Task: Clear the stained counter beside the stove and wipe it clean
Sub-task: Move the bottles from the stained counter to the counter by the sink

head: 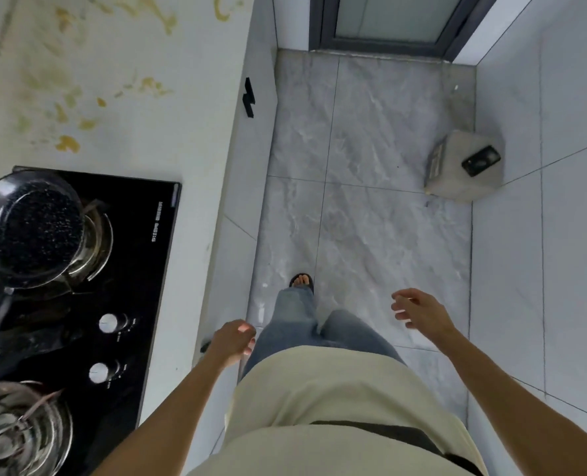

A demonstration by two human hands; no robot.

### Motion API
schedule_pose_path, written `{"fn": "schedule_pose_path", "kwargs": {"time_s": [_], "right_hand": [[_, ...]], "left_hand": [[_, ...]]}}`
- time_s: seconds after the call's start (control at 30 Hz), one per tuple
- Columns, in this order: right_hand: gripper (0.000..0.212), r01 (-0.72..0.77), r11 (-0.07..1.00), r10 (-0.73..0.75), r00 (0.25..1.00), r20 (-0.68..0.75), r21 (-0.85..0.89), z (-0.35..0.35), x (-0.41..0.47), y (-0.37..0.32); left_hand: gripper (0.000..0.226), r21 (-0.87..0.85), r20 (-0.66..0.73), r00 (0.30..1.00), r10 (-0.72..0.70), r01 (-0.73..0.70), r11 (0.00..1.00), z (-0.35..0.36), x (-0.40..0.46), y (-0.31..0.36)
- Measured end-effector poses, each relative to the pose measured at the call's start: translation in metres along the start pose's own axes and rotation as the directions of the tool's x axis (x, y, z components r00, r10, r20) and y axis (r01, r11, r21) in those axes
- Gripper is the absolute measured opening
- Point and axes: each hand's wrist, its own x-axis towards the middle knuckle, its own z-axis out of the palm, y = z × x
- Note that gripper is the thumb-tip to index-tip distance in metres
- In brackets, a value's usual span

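The white counter [124,73] runs along the left, smeared with yellow-brown stains [67,143] beyond the black glass stove [137,269]. A black pan [34,228] sits on the stove's far burner. My left hand [232,341] hangs by the counter's front edge with its fingers loosely curled, and nothing shows in it. My right hand [419,309] is out over the floor, fingers spread, holding nothing. Both hands are well short of the stains.
A grey marble floor [371,166] leads to a dark-framed glass door [388,22]. A beige box-like stool [463,166] with a black phone [481,160] on top stands by the right wall. Black cabinet handles [249,97] stick out below the counter edge.
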Motion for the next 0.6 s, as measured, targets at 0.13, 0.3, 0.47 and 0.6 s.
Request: {"fn": "schedule_pose_path", "kwargs": {"time_s": [0.13, 0.3, 0.47, 0.6], "right_hand": [[0.016, -0.169, 0.985, 0.169, 0.986, 0.003, 0.030, -0.020, 0.012, 0.019], [0.017, -0.309, 0.951, 0.309, 0.950, 0.050, -0.011, -0.051, 0.023, 0.021], [0.014, -0.293, 0.952, 0.297, 0.954, 0.037, -0.091, -0.095, 0.063, -0.032], [0.018, -0.247, 0.968, 0.249, 0.967, 0.051, -0.046, -0.131, 0.126, -0.105]], "left_hand": [[0.024, -0.107, -0.057, 0.997, 0.053, -0.059, 0.992, -0.038, 0.021, 0.080], [0.028, -0.186, -0.065, 0.993, 0.104, -0.114, 0.976, -0.077, 0.056, 0.179], [0.027, -0.249, -0.073, 0.990, 0.121, -0.135, 0.959, -0.107, 0.085, 0.244], [0.030, -0.202, -0.085, 0.994, 0.061, -0.077, 0.976, -0.120, 0.091, 0.271]]}}
